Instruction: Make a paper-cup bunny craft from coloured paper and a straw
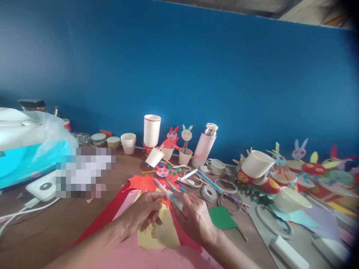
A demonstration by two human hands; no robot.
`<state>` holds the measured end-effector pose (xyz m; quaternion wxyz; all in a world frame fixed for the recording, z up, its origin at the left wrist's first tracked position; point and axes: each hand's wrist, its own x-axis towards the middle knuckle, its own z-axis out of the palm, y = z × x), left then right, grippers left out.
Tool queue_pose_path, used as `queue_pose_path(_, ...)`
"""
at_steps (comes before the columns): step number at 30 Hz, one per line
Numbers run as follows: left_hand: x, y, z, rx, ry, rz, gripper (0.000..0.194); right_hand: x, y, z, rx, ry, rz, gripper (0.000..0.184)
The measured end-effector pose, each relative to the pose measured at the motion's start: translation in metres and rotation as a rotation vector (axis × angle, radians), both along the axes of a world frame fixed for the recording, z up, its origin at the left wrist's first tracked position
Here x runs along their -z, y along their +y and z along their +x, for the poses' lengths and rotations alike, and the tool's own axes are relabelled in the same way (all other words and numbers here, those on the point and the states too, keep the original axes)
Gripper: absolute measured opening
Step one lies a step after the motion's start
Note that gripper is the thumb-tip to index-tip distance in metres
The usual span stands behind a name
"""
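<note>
My right hand (195,216) is closed around a pale, translucent, pen-shaped tube (176,201) with a lilac front end. My left hand (148,209) meets it from the other side, thumb and forefinger pinched at the tube's front part, the other fingers curled below. Whether it is a glue pen or a marker I cannot tell. Beneath both hands lie a yellow paper sheet (157,237), red paper (98,220) and pink paper (131,257). Just beyond the fingertips is orange-red paper (141,183) with cut edges, beside a pink paper face (162,172).
Along the blue wall stand a stack of paper cups (152,130), stick puppets in cups, and a pink thermos (204,145). Tape rolls (209,193), pens and green paper (222,217) lie right of my hands. A white power bank (42,185) with cable sits left.
</note>
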<state>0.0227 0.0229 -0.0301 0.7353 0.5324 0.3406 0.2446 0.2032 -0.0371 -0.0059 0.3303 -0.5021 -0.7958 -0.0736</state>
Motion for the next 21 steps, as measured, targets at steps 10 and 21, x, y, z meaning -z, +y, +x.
queue_pose_path(10, -0.0062, 0.0001, 0.0049, -0.037, -0.089, -0.052, 0.049, 0.003, -0.0008, -0.0007, -0.033, -0.016, -0.05, 0.019)
queue_pose_path(21, -0.0077, 0.0026, 0.0046, -0.062, -0.136, -0.118, 0.043, 0.0055, -0.0005, -0.0006, -0.018, -0.048, -0.045, 0.022)
